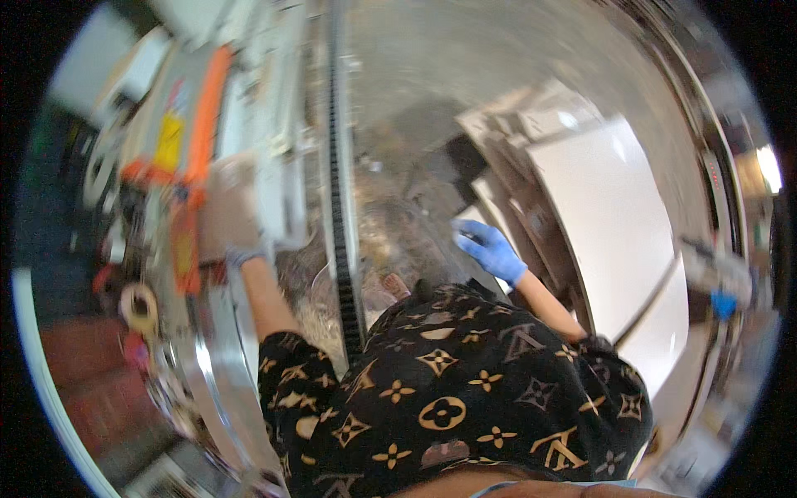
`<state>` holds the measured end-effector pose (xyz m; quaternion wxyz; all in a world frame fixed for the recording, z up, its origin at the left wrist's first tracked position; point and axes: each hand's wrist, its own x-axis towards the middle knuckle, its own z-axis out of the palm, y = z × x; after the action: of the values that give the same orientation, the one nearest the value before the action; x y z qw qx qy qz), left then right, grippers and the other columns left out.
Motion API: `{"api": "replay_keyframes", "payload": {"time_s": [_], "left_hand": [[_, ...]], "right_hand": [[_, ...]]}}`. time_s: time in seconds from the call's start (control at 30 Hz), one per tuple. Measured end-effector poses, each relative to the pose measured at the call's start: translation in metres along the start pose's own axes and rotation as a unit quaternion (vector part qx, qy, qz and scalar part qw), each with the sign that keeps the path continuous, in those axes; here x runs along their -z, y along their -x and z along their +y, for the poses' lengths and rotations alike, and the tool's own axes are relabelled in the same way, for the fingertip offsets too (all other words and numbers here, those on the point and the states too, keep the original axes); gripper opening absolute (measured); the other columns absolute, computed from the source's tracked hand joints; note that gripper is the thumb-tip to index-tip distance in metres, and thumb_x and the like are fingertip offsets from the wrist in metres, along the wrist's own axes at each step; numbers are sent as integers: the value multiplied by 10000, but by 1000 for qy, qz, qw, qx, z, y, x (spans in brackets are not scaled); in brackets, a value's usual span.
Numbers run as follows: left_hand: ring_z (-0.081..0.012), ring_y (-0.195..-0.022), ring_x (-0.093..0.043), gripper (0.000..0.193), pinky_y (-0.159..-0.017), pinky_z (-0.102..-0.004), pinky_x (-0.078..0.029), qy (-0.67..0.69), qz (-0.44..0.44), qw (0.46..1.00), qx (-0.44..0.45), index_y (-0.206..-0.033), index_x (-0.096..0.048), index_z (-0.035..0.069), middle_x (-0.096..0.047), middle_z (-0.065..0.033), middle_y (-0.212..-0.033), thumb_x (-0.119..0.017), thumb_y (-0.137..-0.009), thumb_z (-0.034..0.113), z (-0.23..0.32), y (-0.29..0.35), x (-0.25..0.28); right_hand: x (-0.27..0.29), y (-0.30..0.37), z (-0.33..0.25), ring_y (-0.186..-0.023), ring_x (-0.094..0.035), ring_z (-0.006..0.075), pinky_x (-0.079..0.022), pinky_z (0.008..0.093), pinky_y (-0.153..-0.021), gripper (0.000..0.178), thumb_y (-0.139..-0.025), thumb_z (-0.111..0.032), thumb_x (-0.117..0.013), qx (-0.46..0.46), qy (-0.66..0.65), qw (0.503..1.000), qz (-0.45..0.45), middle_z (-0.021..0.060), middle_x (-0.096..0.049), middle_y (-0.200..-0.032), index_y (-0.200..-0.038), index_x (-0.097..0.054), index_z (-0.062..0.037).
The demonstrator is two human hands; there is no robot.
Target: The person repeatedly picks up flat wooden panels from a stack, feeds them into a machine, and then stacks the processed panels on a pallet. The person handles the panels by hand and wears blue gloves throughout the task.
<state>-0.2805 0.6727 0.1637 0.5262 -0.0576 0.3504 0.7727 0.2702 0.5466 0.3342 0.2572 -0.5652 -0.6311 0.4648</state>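
On the left, my left hand [242, 254], in a blue glove, is at the near edge of a light brown panel [228, 199]. The panel hides most of its fingers, and it appears to grip that edge. The panel lies against a long machine, next to its orange bar [207, 116]. My right hand [493, 252], also in a blue glove, is held out in front of my body on the right. Its fingers are curled around something small and dark that blur keeps me from making out. Beside it is a stack of boards with a large white panel [606, 191].
A black chain track [340, 183] runs lengthwise between my arms. Tape-like rolls [139, 307] sit on the machine's left side. Dusty concrete floor [415, 58] stretches ahead. Something bright blue [723, 304] shows at the far right.
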Motion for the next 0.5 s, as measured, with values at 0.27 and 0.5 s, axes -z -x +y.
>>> {"api": "replay_keyframes", "payload": {"time_s": [0.27,0.5], "left_hand": [[-258,-1062,-576,428,-913,-396,-450,-169,44,984,15,-1244,-509,16,-582,-188,-1194,-526,-921,297,-24,-40,-71],[-240,-1022,-596,359,-862,-365,-477,-542,-120,790,-261,-1178,-561,-11,-600,-218,-1143,-554,-910,228,-128,20,-87]], "right_hand": [[56,98,47,-987,-630,182,-517,324,-865,356,-882,-226,-659,-104,-80,945,300,124,-663,-1101,-1193,-610,-59],[132,272,100,-1063,-584,289,-447,369,-974,385,-837,-322,-690,-261,212,730,596,127,-637,-1120,-1154,-643,-109]]}}
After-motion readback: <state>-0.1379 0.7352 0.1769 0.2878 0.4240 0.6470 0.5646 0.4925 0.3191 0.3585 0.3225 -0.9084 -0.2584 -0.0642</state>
